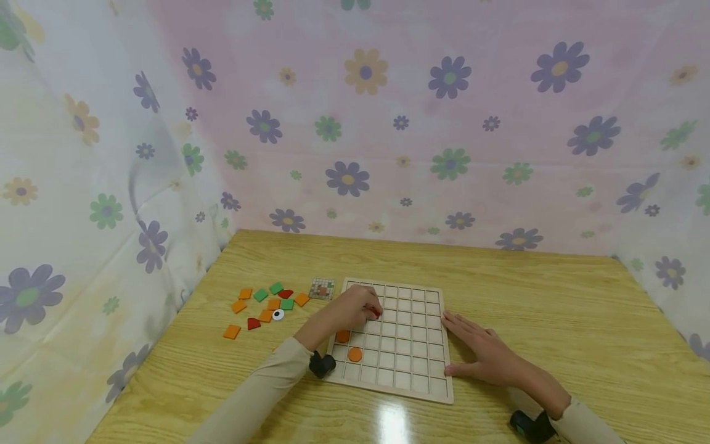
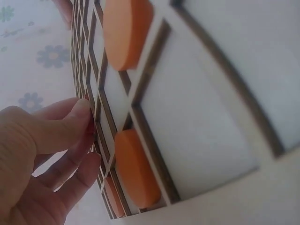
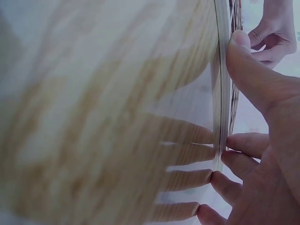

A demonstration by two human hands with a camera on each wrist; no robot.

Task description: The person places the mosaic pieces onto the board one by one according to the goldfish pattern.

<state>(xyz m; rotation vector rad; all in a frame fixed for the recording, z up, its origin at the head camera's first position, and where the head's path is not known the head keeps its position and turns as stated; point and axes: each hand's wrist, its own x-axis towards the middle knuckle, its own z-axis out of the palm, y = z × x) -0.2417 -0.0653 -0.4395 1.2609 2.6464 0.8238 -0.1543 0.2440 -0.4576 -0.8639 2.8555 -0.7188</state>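
Observation:
A pale wooden grid board [image 1: 394, 388] lies on the table with orange pieces in cells near its left side; one is an orange disc [image 1: 355, 354]. Over the upper left part of the board, my left hand [image 1: 355, 306] pinches a small red piece [image 1: 376, 312] between thumb and fingers. In the left wrist view the red piece [image 2: 90, 123] shows only partly behind the fingertips, low over the grid. My right hand [image 1: 488, 353] has its fingers spread, with thumb and fingertips against the board's right edge. The right wrist view shows those fingertips along the board's side [image 3: 225, 93].
Left of the board lie several loose pieces: orange squares [image 1: 232, 332], green squares [image 1: 261, 295], red rounded pieces [image 1: 253, 324] and a white disc with a black dot [image 1: 278, 315]. A small pattern card [image 1: 322, 288] sits by the board's upper left corner. Flowered cloth [image 1: 410, 148] surrounds the table.

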